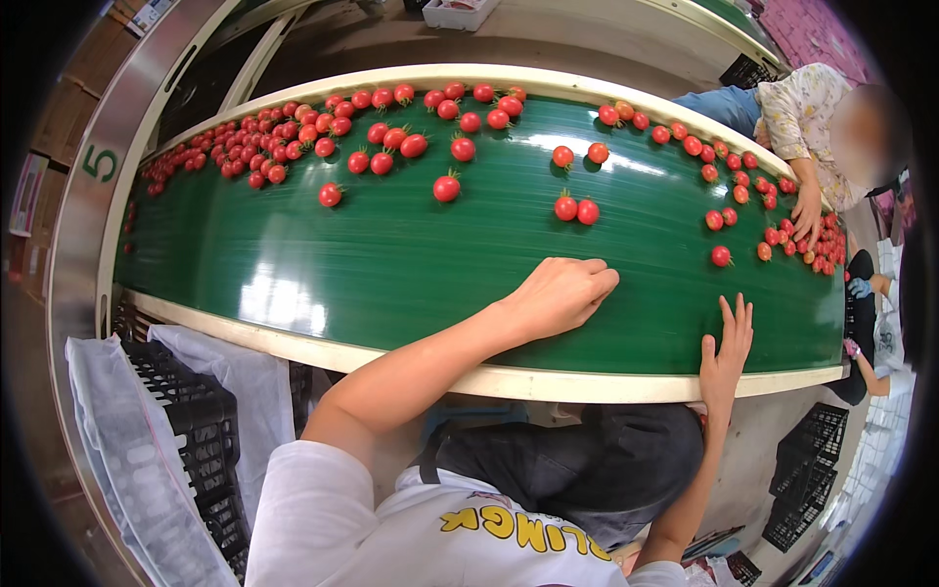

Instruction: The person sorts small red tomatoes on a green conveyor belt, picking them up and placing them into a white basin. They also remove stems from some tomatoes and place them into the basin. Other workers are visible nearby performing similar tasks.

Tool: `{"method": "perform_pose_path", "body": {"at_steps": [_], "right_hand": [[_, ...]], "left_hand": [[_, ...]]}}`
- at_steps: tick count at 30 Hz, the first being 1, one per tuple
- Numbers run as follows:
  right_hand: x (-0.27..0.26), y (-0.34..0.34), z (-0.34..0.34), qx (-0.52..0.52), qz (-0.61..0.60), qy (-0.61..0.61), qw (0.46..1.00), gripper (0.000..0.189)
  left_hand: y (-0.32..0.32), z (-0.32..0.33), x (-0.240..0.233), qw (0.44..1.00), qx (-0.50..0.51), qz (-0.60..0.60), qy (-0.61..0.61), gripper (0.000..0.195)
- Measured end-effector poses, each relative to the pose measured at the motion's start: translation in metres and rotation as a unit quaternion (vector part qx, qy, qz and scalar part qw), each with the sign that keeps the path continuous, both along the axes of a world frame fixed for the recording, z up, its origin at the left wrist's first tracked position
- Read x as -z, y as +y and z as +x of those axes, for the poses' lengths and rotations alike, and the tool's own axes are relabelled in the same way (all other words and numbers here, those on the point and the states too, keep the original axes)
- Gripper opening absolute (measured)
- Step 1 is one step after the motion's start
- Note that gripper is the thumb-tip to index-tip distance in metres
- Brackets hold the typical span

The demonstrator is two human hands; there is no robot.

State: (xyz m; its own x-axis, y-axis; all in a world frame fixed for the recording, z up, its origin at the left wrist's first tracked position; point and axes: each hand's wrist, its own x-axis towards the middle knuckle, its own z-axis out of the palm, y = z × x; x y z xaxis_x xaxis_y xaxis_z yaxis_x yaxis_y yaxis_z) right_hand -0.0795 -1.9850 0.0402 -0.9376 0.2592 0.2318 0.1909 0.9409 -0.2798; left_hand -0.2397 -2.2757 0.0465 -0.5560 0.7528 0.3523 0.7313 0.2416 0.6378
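My left hand (565, 297) is over the green conveyor belt (411, 271), its fingers curled in with the back of the hand up. No object shows in it, though the inside of the palm is hidden. Two cherry tomatoes (576, 210) lie beyond it, touching each other. Farther right, my right hand (726, 348) extends over the belt's near edge with its fingers apart and holds nothing. A single cherry tomato (720, 256) sits beyond its fingertips. Many more red tomatoes with green stems, some densely clustered (253, 143), line the far side of the belt.
A cream rail (543, 383) borders the belt's near side. At right, another person's hand (808, 213) touches clustered tomatoes. Black plastic crates (209, 440) with white liners stand at lower left; more crates (805, 469) are on the floor at right. A metal post (103, 169) rises at left.
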Motion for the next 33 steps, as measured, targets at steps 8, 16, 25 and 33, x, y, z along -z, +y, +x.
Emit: {"method": "perform_pose_path", "body": {"at_steps": [8,16,25,33], "right_hand": [[-0.002,-0.024,-0.005,-0.005,0.013,-0.002,1.000,0.059],[0.000,-0.044,-0.009,-0.004,-0.004,0.001,1.000,0.063],[-0.001,-0.069,-0.014,-0.007,-0.008,0.003,1.000,0.061],[-0.003,-0.091,-0.018,-0.006,-0.006,0.001,1.000,0.063]], "left_hand": [[-0.022,-0.005,0.001,1.000,-0.001,-0.006,0.000,0.008],[-0.045,-0.009,0.000,1.000,0.002,-0.008,-0.001,0.008],[-0.069,-0.014,-0.001,1.000,0.002,-0.011,0.002,0.008],[-0.089,-0.019,-0.001,1.000,0.001,-0.014,0.002,0.008]]}}
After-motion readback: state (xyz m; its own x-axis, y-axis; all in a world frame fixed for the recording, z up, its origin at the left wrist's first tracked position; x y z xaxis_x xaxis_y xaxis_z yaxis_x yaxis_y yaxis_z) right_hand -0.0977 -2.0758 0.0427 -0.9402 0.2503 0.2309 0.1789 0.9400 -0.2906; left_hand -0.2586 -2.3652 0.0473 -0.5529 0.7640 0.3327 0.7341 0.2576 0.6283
